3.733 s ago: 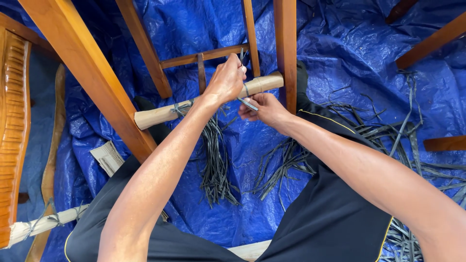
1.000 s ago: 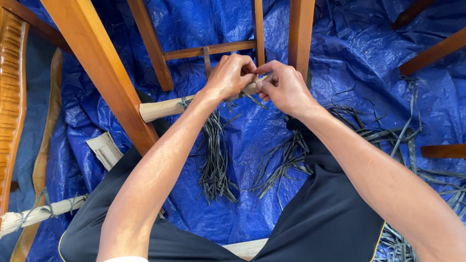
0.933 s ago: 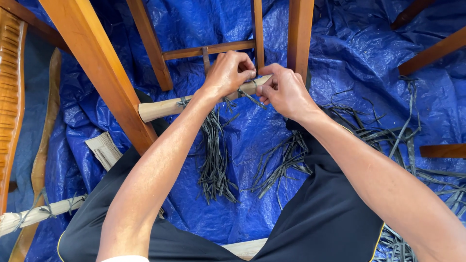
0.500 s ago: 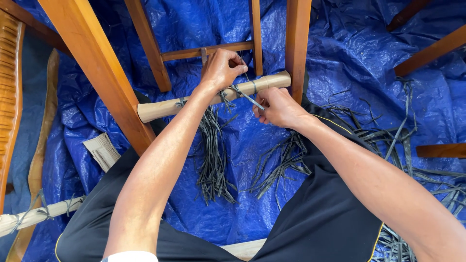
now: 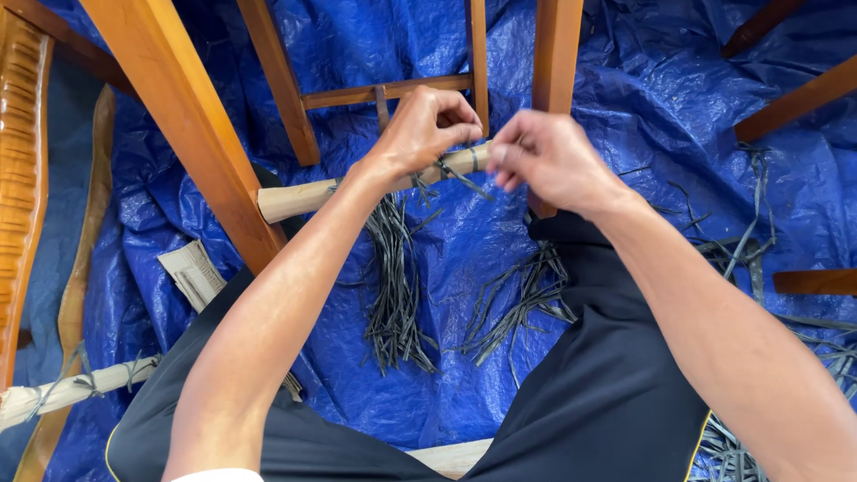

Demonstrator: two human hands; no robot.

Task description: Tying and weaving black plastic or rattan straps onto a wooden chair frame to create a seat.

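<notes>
- the left hand [image 5: 424, 129] is curled over a pale round wooden rail [image 5: 303, 198], which runs slanting between 2 orange-brown chair legs; its grip is narrow, thumb and forefinger pinched on a thin dark strip [image 5: 460, 174] at the rail's upper side.
- the right hand [image 5: 549, 161] sits just beside the left, at the rail's far end near the upright leg [image 5: 555, 62]; its fingertips are pinched together, and the strip's free end points toward them, but i cannot tell whether they actually hold it.
- the dark strip is wound around the rail between the 2 hands, with a short tail sticking out to the lower right.
- more dark strips hang in a bundle [image 5: 397, 286] from the rail, below the left wrist, down onto the blue tarp [image 5: 446, 393].
- a second loose fan of strips [image 5: 522, 303] lies on the tarp beside the person's black-trousered knee [image 5: 589, 402].
- the big slanted chair leg [image 5: 183, 125] meets the rail's left end.
- a thinner cross rail [image 5: 384, 91] sits above the hands, touching neither.
- a folded paper wad [image 5: 192, 272] lies on the tarp near the slanted leg's foot.
- another pale rail [image 5: 71, 388], tied with strips, lies at the lower left.
- scattered strips [image 5: 759, 232] lie on the tarp at right.
</notes>
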